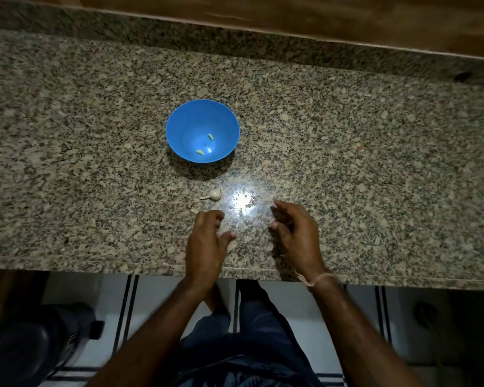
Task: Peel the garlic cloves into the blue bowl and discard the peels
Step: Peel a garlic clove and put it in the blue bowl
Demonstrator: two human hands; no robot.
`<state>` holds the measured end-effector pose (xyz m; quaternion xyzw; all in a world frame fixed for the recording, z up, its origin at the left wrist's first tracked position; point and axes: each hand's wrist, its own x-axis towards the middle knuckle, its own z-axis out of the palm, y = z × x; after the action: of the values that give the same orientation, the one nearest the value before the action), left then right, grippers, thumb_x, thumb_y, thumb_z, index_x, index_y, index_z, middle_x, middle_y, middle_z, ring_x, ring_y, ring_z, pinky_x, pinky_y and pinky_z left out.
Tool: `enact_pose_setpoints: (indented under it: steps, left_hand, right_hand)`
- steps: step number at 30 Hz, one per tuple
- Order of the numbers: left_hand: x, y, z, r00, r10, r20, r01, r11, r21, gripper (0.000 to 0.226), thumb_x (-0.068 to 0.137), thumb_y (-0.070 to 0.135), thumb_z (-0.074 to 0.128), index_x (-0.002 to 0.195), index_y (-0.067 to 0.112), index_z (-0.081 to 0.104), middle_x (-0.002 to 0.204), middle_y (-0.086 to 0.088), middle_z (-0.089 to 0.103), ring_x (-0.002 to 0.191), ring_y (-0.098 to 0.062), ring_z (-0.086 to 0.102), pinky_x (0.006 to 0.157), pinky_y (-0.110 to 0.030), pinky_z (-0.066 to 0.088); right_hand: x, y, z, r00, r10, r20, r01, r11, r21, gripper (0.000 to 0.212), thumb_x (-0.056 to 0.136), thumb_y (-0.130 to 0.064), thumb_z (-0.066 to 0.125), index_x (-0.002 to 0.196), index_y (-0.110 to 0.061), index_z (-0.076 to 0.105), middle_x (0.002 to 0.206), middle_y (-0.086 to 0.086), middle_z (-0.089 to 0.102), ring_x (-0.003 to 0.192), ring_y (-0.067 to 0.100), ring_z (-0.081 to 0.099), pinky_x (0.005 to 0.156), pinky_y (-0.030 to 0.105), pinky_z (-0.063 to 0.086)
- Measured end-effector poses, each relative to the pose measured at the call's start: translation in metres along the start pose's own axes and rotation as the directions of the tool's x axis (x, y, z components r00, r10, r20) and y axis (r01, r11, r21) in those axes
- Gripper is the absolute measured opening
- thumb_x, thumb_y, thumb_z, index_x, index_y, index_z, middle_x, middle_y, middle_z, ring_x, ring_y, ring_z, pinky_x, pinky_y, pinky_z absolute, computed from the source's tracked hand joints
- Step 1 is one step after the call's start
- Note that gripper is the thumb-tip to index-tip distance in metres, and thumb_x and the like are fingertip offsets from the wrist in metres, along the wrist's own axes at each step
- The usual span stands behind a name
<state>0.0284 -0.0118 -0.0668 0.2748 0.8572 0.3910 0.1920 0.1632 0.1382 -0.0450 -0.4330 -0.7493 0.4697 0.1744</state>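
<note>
A blue bowl (202,118) stands on the granite counter (347,163) and holds two peeled garlic cloves (200,152). In front of it lies a piece of unpeeled garlic with a stem (214,194). Small bits of peel (194,211) lie near it and around the bright glare spot. My left hand (206,244) hovers low over the counter, fingers loosely curled, nothing visible in it. My right hand (295,233) is to the right, fingers loosely bent and apart, holding nothing that I can see.
The counter's front edge (123,268) runs just under my wrists. A wooden wall or cabinet (263,12) rises behind the counter's raised back lip. Below are a tiled floor and a dark object (34,344) at the lower left.
</note>
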Motion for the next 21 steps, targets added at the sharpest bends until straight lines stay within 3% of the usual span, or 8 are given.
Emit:
enact_pose_setpoints:
  steps: [2,5,9,11,12,16,18,21]
  left_hand:
    - [0.004,0.004,0.014,0.997,0.038,0.069,-0.042,0.998,0.055,0.045,0.088,0.027,0.08,0.127,0.017,0.058,0.118,0.0,0.054,0.102,-0.017,0.059,0.076,-0.036,0.055]
    - [0.013,0.014,0.028,0.993,0.077,0.084,-0.087,0.99,0.113,0.046,0.088,0.029,0.081,0.126,0.017,0.058,0.118,-0.001,0.055,0.103,-0.019,0.058,0.077,-0.037,0.053]
    - [0.022,0.026,0.037,0.997,0.075,0.031,-0.078,0.991,0.105,0.032,0.087,0.015,0.08,0.114,0.015,0.064,0.107,0.0,0.057,0.093,-0.015,0.058,0.073,-0.025,0.047]
    - [0.025,0.03,0.039,0.997,0.076,-0.006,-0.075,0.993,0.094,0.022,0.087,0.006,0.076,0.105,0.016,0.067,0.099,0.002,0.058,0.08,-0.002,0.053,0.065,-0.011,0.039]
    - [0.025,0.031,0.04,0.996,0.082,-0.018,-0.08,0.991,0.107,0.019,0.088,0.004,0.075,0.099,0.016,0.067,0.095,0.002,0.058,0.075,-0.001,0.05,0.063,-0.012,0.038]
    - [0.027,0.032,0.044,0.994,0.101,-0.031,-0.092,0.971,0.22,0.015,0.089,0.005,0.07,0.083,0.016,0.062,0.082,0.001,0.055,0.078,-0.016,0.05,0.062,-0.039,0.044]
    - [0.027,0.034,0.045,0.996,0.085,-0.036,-0.073,0.963,0.258,0.017,0.089,0.002,0.069,0.081,0.015,0.061,0.081,0.001,0.055,0.078,-0.016,0.049,0.061,-0.035,0.039]
    - [0.023,0.042,0.044,0.992,0.031,-0.119,-0.012,0.988,0.154,0.024,0.091,-0.005,0.062,0.078,0.015,0.061,0.079,0.002,0.058,0.072,-0.009,0.05,0.062,-0.018,0.034]
  right_hand:
    - [-0.008,0.01,-0.011,1.0,0.007,-0.028,-0.01,0.993,-0.116,0.05,0.093,0.011,0.067,0.138,-0.01,0.062,0.128,0.0,0.054,0.111,0.003,0.058,0.092,0.002,0.045]
    - [-0.015,0.027,-0.019,0.998,0.006,-0.068,-0.026,0.953,-0.301,0.056,0.091,0.011,0.069,0.143,-0.005,0.056,0.122,0.003,0.045,0.108,0.02,0.052,0.092,0.022,0.055]
    - [-0.001,0.023,-0.008,0.998,0.055,-0.043,-0.066,0.935,-0.35,0.044,0.092,0.0,0.07,0.134,-0.006,0.063,0.127,0.017,0.056,0.111,0.032,0.056,0.096,0.041,0.052]
    - [0.007,0.012,0.006,1.0,-0.003,0.025,0.01,0.948,-0.317,0.038,0.093,-0.001,0.068,0.13,-0.005,0.066,0.124,0.018,0.059,0.109,0.033,0.058,0.094,0.041,0.05]
    - [0.01,0.006,0.014,0.998,-0.03,0.052,0.043,0.959,-0.279,0.036,0.093,0.001,0.068,0.128,-0.005,0.067,0.121,0.017,0.059,0.106,0.03,0.059,0.092,0.038,0.051]
    - [0.025,-0.004,0.026,0.987,-0.115,0.111,0.128,0.985,-0.118,0.04,0.089,0.009,0.067,0.125,-0.007,0.07,0.11,0.004,0.061,0.099,0.018,0.062,0.088,0.035,0.057]
    - [0.033,0.0,0.016,0.984,-0.128,0.12,0.136,0.989,-0.058,0.042,0.09,0.011,0.064,0.128,-0.006,0.068,0.114,0.003,0.06,0.103,0.018,0.062,0.091,0.032,0.058]
    - [0.05,0.01,-0.002,0.967,-0.166,0.194,0.2,0.965,-0.168,0.05,0.091,0.006,0.07,0.138,-0.007,0.06,0.123,0.001,0.052,0.111,0.017,0.052,0.095,0.02,0.049]
